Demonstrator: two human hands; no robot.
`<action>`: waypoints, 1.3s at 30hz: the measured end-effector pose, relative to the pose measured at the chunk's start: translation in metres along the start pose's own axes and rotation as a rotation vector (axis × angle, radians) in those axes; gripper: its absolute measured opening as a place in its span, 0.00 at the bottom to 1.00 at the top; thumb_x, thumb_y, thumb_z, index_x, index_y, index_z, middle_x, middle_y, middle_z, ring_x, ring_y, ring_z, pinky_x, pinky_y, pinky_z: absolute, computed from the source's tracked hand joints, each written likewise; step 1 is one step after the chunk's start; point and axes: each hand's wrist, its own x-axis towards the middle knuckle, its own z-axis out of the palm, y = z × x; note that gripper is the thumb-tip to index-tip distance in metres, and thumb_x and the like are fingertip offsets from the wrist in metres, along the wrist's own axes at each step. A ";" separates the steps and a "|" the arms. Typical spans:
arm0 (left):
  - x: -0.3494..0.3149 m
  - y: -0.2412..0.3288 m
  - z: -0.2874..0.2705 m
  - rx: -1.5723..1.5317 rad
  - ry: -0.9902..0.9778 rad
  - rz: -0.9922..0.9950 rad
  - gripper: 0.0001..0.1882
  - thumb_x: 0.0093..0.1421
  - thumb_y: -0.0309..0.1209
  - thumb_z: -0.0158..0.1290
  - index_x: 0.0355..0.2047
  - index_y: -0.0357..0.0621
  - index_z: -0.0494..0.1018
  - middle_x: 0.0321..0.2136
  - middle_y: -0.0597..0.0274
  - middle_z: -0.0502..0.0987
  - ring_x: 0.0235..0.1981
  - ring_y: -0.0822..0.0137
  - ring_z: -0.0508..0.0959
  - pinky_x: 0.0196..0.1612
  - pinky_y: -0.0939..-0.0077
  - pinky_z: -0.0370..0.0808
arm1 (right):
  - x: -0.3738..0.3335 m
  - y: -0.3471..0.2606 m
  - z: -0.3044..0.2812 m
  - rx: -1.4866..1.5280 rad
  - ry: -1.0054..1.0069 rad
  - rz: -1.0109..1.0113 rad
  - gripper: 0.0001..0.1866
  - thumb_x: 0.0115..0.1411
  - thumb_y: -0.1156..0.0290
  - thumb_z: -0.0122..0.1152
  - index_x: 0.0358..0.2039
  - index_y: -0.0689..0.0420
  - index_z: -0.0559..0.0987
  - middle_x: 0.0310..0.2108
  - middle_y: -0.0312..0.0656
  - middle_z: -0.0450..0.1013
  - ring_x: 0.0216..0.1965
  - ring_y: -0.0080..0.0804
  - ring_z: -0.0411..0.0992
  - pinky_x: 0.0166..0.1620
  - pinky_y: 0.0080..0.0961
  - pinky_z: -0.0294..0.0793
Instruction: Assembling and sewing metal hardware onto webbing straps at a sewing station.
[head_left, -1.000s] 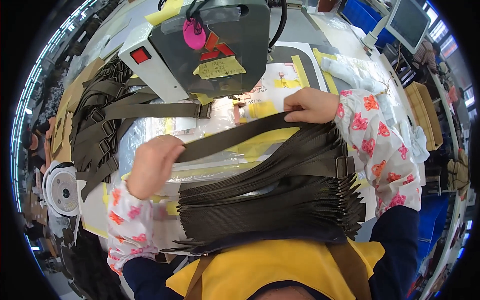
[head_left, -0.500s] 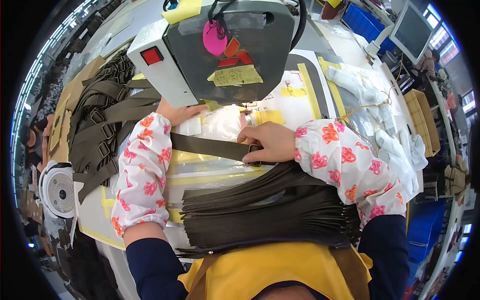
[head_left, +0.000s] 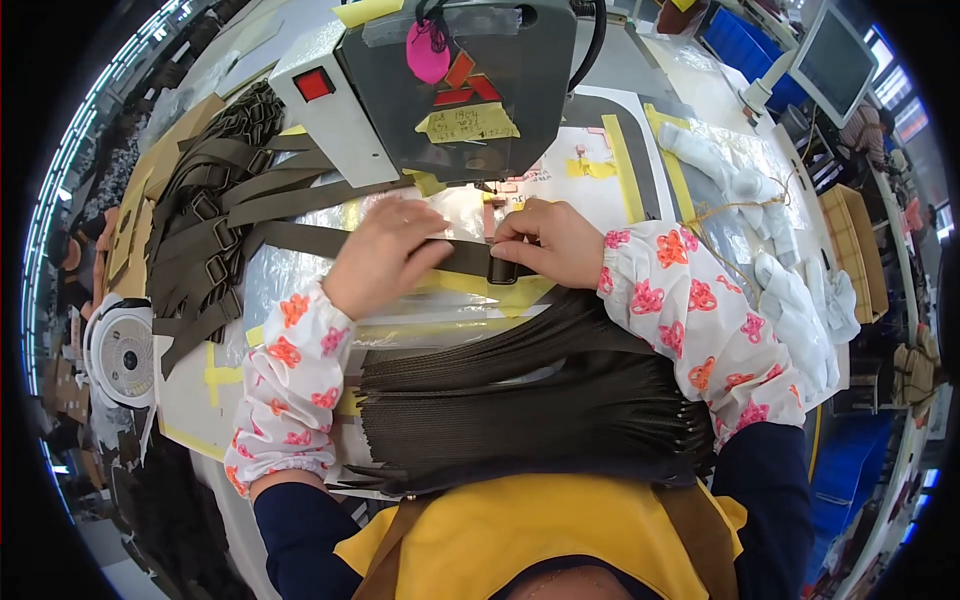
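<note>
Olive-dark webbing, a strap (head_left: 465, 258), is pinched by your right hand (head_left: 560, 240) at its right end, thumb against bent forefinger, just beside the dark buckle (head_left: 503, 270). Your left hand (head_left: 385, 255) is half open over the strap, its thumb spread from the curved fingers; whether it grips the webbing, I cannot tell, because the palm is turned down. Between your two hands a short length of strap shows, with its near and far edges both visible.

Just on the far side of your fingers stands the dark sewing machine head (head_left: 545, 85), so on that side the room for your hands is narrow. On the near side, a strip of clear film and yellow tape (head_left: 520, 297) separates the strap from the thick stack of straps (head_left: 530, 400); the left ends of this stack make an almost straight edge, while the right ends spread like a fan.

To your left, a heap of buckled straps (head_left: 205, 235) hangs toward the table edge, near a round white fan (head_left: 122, 355). To your right, beyond a gap, white gloves (head_left: 795, 295) lie near the right edge of the table (head_left: 195, 420).
</note>
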 end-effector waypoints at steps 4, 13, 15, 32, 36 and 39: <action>0.013 0.021 0.016 -0.440 -0.285 -0.317 0.10 0.54 0.31 0.52 0.32 0.38 0.73 0.29 0.54 0.75 0.31 0.59 0.75 0.37 0.71 0.69 | 0.001 0.002 0.005 -0.193 0.063 -0.224 0.09 0.47 0.68 0.63 0.28 0.58 0.76 0.23 0.39 0.71 0.27 0.36 0.68 0.31 0.28 0.66; 0.013 0.024 0.028 -0.143 0.456 -0.062 0.09 0.48 0.24 0.56 0.32 0.39 0.73 0.24 0.57 0.74 0.26 0.58 0.75 0.30 0.75 0.71 | -0.001 -0.004 0.005 -0.267 0.006 -0.179 0.27 0.43 0.70 0.67 0.43 0.60 0.66 0.38 0.45 0.69 0.32 0.35 0.73 0.33 0.27 0.73; 0.009 0.030 0.020 -0.202 0.401 0.038 0.07 0.48 0.24 0.56 0.30 0.40 0.73 0.22 0.58 0.74 0.24 0.57 0.74 0.28 0.73 0.71 | -0.002 -0.006 -0.001 -0.026 0.030 0.022 0.26 0.44 0.74 0.67 0.43 0.61 0.65 0.37 0.43 0.68 0.31 0.30 0.72 0.33 0.23 0.73; 0.025 0.012 0.058 -1.210 0.121 -0.837 0.06 0.58 0.28 0.46 0.32 0.38 0.70 0.22 0.63 0.72 0.20 0.75 0.70 0.24 0.83 0.70 | 0.001 0.001 0.021 0.187 0.265 0.181 0.21 0.45 0.78 0.64 0.37 0.66 0.63 0.25 0.38 0.68 0.25 0.17 0.68 0.27 0.15 0.70; 0.023 0.011 0.062 -1.154 0.092 -0.915 0.08 0.57 0.30 0.50 0.31 0.36 0.70 0.22 0.62 0.73 0.21 0.74 0.72 0.25 0.83 0.70 | 0.002 0.003 0.018 0.021 0.276 0.089 0.23 0.44 0.74 0.66 0.38 0.66 0.64 0.27 0.40 0.69 0.24 0.19 0.69 0.28 0.16 0.71; 0.018 0.010 0.060 -1.254 0.115 -0.892 0.09 0.57 0.31 0.51 0.31 0.37 0.71 0.22 0.62 0.74 0.21 0.75 0.72 0.25 0.84 0.70 | 0.005 0.016 0.021 -0.036 0.253 0.041 0.27 0.42 0.72 0.68 0.42 0.65 0.66 0.31 0.43 0.71 0.25 0.23 0.71 0.30 0.17 0.73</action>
